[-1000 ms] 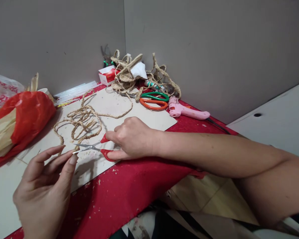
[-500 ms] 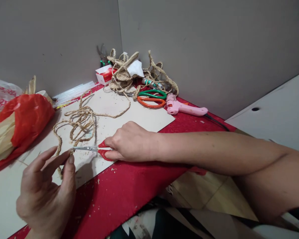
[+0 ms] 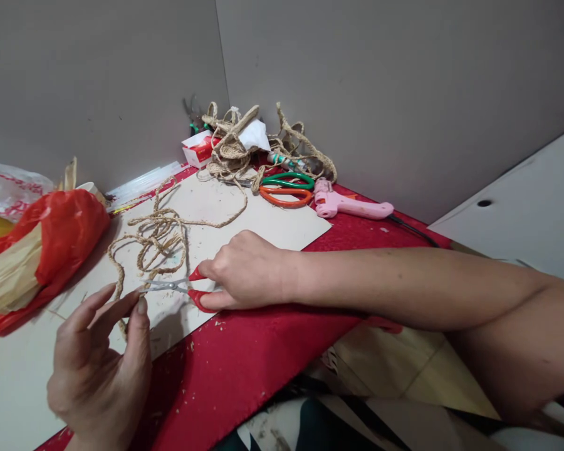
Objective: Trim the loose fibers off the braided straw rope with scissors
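Note:
Small scissors with red handles (image 3: 200,298) are in my right hand (image 3: 244,270), fingers closed through the loops. Their blades are slightly apart and point left, close to the fingertips of my left hand (image 3: 104,369). My left thumb and index finger pinch the braided straw cord (image 3: 118,269) at the blade tips; the pinched bit is mostly hidden. Behind the hands the rest of the cord lies in a loose tangle on the pale board (image 3: 207,200), with one strand running to the back pile.
A red plastic bag (image 3: 70,228) of straw is at the left. At the back are a braid pile (image 3: 230,150), green-and-orange-handled scissors (image 3: 286,196), a red-white box (image 3: 200,150) and a pink glue gun (image 3: 352,205). Red cloth (image 3: 225,369) lies under the board.
The scissor blades have opened a little. Both hands stay close together, with the left hand and the left-side objects shifted slightly right and down in view.

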A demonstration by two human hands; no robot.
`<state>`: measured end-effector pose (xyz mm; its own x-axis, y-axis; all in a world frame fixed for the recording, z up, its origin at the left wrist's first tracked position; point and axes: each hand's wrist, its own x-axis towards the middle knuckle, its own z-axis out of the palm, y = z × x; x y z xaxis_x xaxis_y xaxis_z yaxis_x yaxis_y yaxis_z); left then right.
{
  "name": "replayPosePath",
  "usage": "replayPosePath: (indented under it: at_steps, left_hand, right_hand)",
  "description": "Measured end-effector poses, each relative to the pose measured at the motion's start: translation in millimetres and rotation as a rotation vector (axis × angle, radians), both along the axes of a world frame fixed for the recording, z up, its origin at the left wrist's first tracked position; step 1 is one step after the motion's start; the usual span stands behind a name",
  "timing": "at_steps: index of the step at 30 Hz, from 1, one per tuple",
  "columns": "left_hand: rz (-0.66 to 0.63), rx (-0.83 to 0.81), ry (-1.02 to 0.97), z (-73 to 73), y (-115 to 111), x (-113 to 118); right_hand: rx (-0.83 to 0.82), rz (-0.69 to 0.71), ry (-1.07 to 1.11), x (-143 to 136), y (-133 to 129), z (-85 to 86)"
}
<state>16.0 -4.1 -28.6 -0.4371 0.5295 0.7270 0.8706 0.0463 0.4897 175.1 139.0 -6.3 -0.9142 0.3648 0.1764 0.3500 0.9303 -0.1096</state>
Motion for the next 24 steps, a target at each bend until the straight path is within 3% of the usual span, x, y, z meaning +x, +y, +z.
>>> replayPosePath:
  at_steps: [6,14,24]
  left_hand:
    - [-0.044,0.048,-0.170,8.1,3.3,8.0]
    - [-0.002,-0.085,-0.566,19.0,4.7,2.7]
    - [0.002,-0.108,-0.622,16.1,7.4,-0.1]
  right_hand:
    - [-0.074,0.003,0.001,-1.2,9.7,-0.6]
    - [0.050,0.007,0.062,-1.5,3.1,-4.0]
    - [0.080,0.003,-0.016,-3.7,1.7,-3.8]
